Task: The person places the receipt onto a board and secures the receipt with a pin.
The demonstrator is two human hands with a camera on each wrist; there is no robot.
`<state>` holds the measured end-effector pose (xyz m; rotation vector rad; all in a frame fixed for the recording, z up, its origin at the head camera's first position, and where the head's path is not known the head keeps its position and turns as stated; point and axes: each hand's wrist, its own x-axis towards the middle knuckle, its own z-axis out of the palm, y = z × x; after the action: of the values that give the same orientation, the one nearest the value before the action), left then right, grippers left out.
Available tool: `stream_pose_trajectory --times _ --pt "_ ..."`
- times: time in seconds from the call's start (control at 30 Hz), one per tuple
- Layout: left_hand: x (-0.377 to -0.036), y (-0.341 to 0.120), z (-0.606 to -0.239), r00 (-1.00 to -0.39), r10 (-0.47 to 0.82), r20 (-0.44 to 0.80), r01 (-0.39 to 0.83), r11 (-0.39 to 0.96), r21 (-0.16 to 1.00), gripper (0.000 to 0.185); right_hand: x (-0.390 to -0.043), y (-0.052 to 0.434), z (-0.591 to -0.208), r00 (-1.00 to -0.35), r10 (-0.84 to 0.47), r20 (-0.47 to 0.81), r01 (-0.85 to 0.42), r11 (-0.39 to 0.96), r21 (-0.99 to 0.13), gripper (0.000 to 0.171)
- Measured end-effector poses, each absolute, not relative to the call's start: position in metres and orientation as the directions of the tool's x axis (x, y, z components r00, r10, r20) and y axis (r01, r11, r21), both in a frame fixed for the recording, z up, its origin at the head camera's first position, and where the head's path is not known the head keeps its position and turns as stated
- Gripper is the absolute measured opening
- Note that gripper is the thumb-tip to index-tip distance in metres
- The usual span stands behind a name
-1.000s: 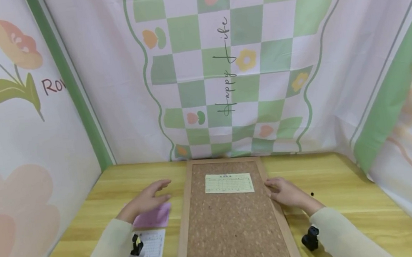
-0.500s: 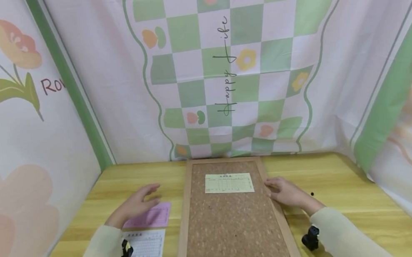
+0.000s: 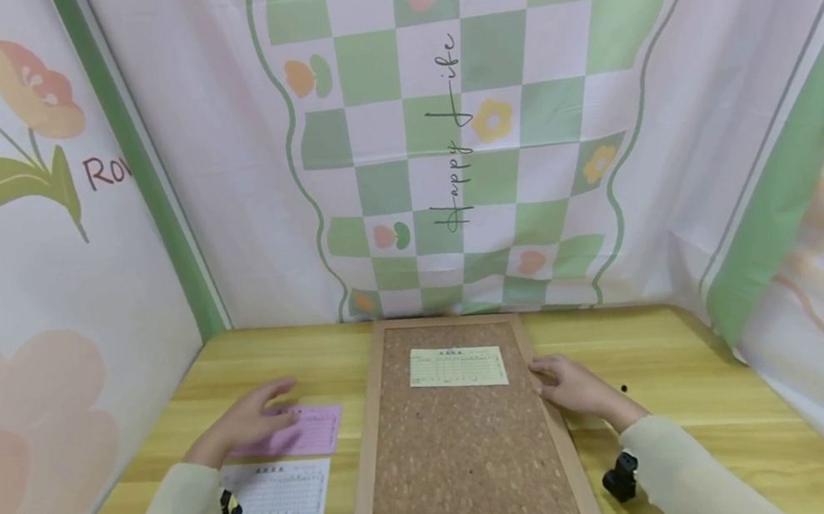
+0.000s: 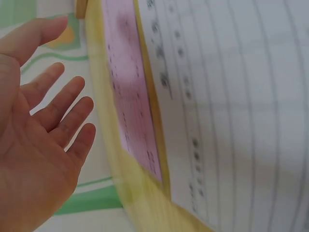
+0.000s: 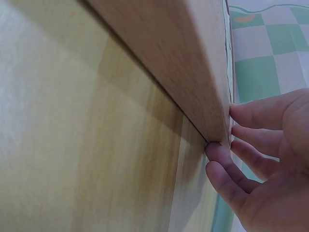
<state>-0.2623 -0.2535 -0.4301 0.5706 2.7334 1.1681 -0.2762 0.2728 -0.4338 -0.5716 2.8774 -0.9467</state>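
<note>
A wood-framed cork board [image 3: 470,452] lies on the table, with a pale yellow printed form [image 3: 457,368] on its upper part. My right hand [image 3: 572,387] rests on the board's right frame, its fingertips touching the wooden edge [image 5: 193,72]. Whether anything small sits under those fingertips is hidden. Over a pink form [image 3: 313,431] left of the board hovers my left hand [image 3: 248,417], fingers loosely extended and holding nothing. A white form [image 3: 286,492] lies nearer me, below the pink one. Both sheets also show in the left wrist view, beside the open palm.
A small black dot-like object [image 3: 624,388] lies on the yellow wood-grain table [image 3: 654,340] to the right of the board. Behind stands a patterned curtain [image 3: 466,268], and another printed panel [image 3: 54,370] is on the left.
My left hand has drawn left and towards me, away from the board, uncovering more of the pink and white forms. My right hand and the board have stayed in place.
</note>
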Motion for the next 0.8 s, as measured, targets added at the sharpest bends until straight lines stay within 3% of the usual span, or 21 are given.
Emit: stream_pose_trajectory --times 0.2,0.8 --pt "-0.256 -0.265 -0.433 -0.941 0.338 0.007 0.240 0.652 0.719 0.072 -0.278 0.274 -0.435 -0.925 -0.374 0.069 -0.343 0.742 -0.576 0.045" --pt "-0.253 -0.285 -0.440 -0.954 0.299 0.021 0.252 0.762 0.597 0.078 -0.274 0.272 -0.432 -0.935 -0.353 0.016 -0.291 0.743 -0.603 0.047"
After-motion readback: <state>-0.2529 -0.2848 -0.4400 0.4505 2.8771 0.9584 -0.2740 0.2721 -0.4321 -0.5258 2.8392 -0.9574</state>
